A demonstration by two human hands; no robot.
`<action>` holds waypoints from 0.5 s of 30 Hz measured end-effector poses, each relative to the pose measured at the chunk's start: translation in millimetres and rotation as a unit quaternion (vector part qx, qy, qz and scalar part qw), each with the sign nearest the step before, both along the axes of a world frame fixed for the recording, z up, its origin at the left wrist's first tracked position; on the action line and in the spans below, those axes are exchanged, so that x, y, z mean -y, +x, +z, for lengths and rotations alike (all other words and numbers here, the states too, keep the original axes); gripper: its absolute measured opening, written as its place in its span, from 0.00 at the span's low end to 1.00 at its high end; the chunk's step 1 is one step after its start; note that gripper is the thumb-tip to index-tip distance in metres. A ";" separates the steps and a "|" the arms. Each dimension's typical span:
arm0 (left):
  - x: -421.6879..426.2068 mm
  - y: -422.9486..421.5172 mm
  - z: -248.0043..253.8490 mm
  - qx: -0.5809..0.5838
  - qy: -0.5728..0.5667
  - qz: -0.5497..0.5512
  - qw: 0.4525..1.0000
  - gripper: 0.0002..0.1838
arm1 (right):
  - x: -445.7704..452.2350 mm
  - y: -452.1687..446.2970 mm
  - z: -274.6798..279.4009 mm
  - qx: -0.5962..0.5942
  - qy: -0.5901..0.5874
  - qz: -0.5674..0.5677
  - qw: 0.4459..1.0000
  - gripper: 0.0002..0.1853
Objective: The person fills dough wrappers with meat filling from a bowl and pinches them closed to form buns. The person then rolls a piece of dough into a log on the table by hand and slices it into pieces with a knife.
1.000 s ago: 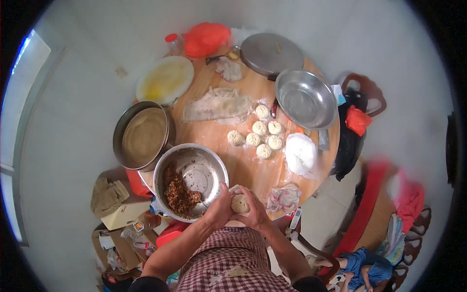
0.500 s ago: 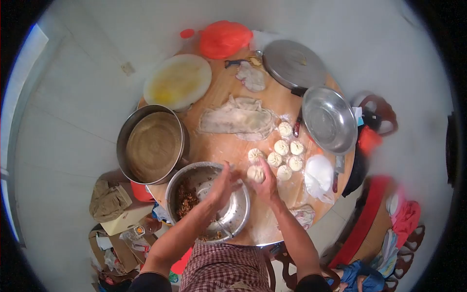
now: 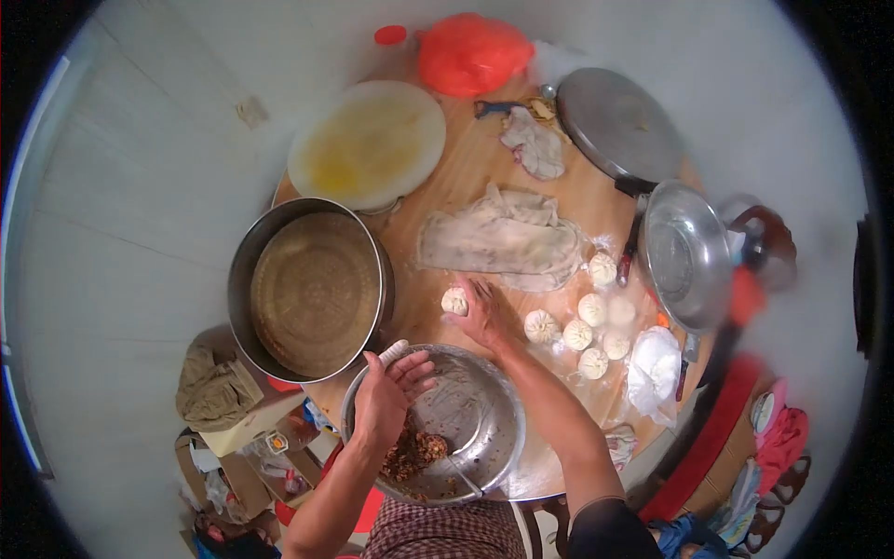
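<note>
My right hand (image 3: 482, 321) is closed around a pleated bun (image 3: 454, 300), low over the table between the deep round pan and the other buns. My left hand (image 3: 386, 396) is palm up with its fingers spread, over the left rim of the steel bowl (image 3: 512, 401). Something whitish shows beside its thumb, too small to make out. Brown chopped filling (image 3: 410, 452) lies in the bowl's lower left part, with a utensil handle near it. To the right of my right hand, several pleated white buns (image 3: 577, 335) sit on the floured wood.
A deep round pan (image 3: 380, 279) stands at the left, with a stained white board (image 3: 363, 107) behind it. A cloth (image 3: 503, 238) lies mid-table. At the right are a steel basin (image 3: 689, 256), a dark round lid (image 3: 619, 126) and a white plastic bag (image 3: 654, 368). A red bag (image 3: 475, 56) sits at the back.
My right hand has moved away from my left with the bun, forward beyond the bowl. My left hand has turned palm up at the bowl's left rim. The view has shifted.
</note>
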State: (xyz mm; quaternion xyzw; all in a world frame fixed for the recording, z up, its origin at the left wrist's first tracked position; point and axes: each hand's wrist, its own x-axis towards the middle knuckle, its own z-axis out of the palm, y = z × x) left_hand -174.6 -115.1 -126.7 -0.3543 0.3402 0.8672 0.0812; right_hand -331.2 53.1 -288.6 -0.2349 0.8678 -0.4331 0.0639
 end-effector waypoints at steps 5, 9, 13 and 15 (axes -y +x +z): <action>17.2 1.4 -2.2 -0.027 -0.004 0.002 1.000 0.36 | -26.5 11.1 13.9 -0.050 0.144 0.011 0.988 0.48; 22.9 1.4 -5.1 -0.028 -0.002 0.003 1.000 0.36 | -30.6 13.1 17.7 0.005 0.131 -0.010 0.991 0.49; 22.3 -1.3 -7.3 -0.026 -0.019 -0.010 0.999 0.34 | -16.6 3.5 -2.2 0.004 0.098 0.033 0.995 0.46; 21.9 -2.9 -8.4 -0.026 -0.026 -0.023 0.999 0.34 | -21.1 2.7 0.8 0.068 0.069 0.046 0.994 0.42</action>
